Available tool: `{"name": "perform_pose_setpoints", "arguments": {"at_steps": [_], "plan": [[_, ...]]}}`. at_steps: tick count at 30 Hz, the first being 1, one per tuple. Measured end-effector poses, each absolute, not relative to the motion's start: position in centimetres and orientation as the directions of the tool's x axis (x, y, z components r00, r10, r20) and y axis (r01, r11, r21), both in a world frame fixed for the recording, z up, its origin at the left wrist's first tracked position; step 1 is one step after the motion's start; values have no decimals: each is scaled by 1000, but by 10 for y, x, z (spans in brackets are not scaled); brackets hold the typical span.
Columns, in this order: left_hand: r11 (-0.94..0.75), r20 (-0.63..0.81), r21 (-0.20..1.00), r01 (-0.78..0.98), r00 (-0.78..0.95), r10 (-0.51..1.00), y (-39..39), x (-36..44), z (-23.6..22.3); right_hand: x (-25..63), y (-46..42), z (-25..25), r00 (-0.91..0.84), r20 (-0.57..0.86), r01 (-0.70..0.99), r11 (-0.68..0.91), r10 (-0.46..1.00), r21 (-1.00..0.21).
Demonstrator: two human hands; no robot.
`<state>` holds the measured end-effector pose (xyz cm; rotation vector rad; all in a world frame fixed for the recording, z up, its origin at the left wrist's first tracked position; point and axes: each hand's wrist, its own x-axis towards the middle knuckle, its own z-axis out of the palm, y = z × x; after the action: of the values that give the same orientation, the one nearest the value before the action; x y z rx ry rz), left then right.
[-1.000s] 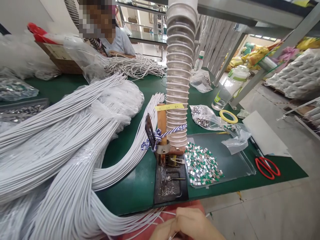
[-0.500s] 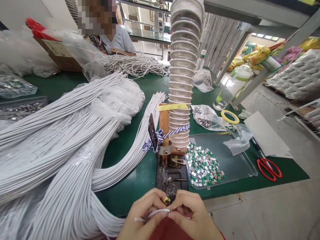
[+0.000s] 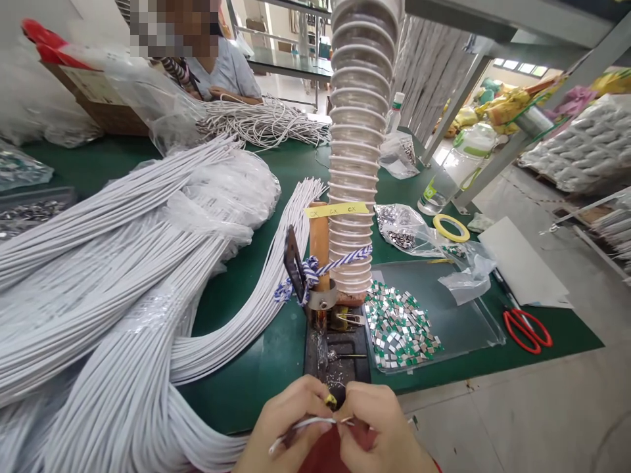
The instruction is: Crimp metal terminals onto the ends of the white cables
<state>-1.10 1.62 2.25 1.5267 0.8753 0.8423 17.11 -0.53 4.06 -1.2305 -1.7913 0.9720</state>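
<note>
My left hand (image 3: pixel 286 427) is closed on a white cable (image 3: pixel 306 422), whose one end sticks out below the fingers to the left. Thumb and forefinger of my right hand (image 3: pixel 387 424) pinch the cable's other end, where thin wires (image 3: pixel 346 420), partly reddish, show between the fingertips. Both hands almost touch, low in front of a dark metal base (image 3: pixel 340 368) holding an orange-handled soldering iron (image 3: pixel 319 249). Behind the fingertips sits a small yellow piece (image 3: pixel 330 399), mostly hidden.
Bundled white cables (image 3: pixel 118 315) cover the left side. A ribbed hose (image 3: pixel 357 144) stands behind the base. To the right lie a tray (image 3: pixel 458 335) with small green-and-silver boards (image 3: pixel 401 328), red scissors (image 3: pixel 527 330), yellow tape (image 3: pixel 451 228) and a bottle (image 3: pixel 451 167). Another person (image 3: pixel 221 75) sits across.
My right fingers have shifted on the cable end, and more of the thin wires shows. My left hand keeps its hold. The whole view has moved slightly.
</note>
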Motion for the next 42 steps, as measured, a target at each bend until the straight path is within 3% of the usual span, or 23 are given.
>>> {"name": "perform_pose_setpoints", "arguments": {"at_steps": [4, 9, 13, 33, 39, 42], "plan": [[-105, 40, 988, 111, 473, 880, 16, -9, 24, 188, 0, 48, -269, 214, 519, 329, 939, -789], [-137, 59, 981, 140, 452, 890, 17, -8, 24, 240, 23, 46, 34, 186, 802, 85, 982, -591], [-145, 60, 978, 152, 459, 887, 18, -9, 23, 260, 34, 32, 89, 167, 862, 8, 982, -507], [-122, 23, 976, 178, 476, 879, 14, -11, 19, 261, 30, 31, 42, 67, 823, 4, 997, -568], [-69, 4, 988, 135, 433, 901, 10, -7, 16, 256, 28, 35, 40, 15, 732, -19, 999, -681], [-19, -23, 994, 104, 380, 925, 6, -5, 13, 250, 21, 45, 12, -100, 538, -91, 995, -838]]}}
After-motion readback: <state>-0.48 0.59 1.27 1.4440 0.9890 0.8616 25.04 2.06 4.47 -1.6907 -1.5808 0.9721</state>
